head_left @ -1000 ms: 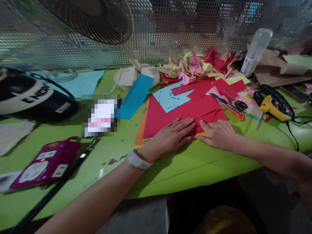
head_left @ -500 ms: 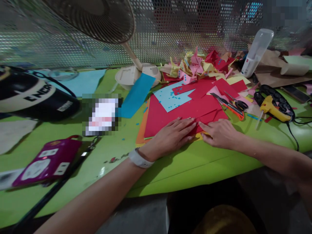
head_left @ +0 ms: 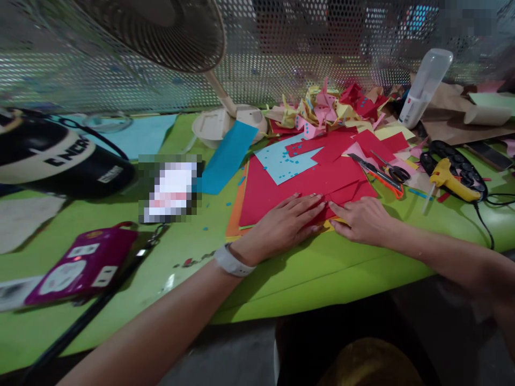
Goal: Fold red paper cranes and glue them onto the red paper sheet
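Here, left hand (head_left: 286, 221) and right hand (head_left: 362, 221) touch red paper (head_left: 341, 192)

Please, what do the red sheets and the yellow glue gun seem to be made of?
Red sheets: probably paper or thin card, matte; they lie flat with crisp, straight edges. Glue gun: likely hard plastic with slight sheen; its yellow body looks smooth and moulded.

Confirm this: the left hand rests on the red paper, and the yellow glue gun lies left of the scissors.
Not quite: the head view shows the yellow glue gun right of the scissors. The left hand does rest on the red paper.
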Motion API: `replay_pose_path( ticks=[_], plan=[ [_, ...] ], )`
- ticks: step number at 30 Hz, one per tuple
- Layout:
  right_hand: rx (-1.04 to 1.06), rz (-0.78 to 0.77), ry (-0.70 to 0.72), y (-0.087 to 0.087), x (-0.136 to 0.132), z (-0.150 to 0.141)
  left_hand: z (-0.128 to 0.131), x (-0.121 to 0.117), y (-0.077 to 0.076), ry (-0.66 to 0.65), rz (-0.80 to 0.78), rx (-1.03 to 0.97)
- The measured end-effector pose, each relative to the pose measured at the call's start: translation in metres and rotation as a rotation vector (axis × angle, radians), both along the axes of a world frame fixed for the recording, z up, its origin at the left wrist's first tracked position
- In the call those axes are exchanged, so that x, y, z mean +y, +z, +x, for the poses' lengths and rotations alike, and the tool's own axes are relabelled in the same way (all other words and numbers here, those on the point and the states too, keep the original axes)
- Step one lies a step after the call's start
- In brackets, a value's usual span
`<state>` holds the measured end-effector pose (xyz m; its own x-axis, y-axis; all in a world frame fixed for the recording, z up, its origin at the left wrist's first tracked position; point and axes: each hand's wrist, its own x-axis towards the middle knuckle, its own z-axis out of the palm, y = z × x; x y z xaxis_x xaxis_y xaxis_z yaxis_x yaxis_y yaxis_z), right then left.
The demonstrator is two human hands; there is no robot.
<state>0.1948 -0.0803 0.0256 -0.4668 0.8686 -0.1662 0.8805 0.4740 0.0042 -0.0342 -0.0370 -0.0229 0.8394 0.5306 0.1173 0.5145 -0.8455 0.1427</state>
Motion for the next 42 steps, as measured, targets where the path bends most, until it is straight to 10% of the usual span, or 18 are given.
replay_pose_path(
  ticks=[42],
  plan=[
    [-0.056, -0.001, -0.002, -0.0032, -0.0017, -0.0039, 0.0021, -0.0021, 0.0017, 0.027, 0.026, 0.043]
  ],
)
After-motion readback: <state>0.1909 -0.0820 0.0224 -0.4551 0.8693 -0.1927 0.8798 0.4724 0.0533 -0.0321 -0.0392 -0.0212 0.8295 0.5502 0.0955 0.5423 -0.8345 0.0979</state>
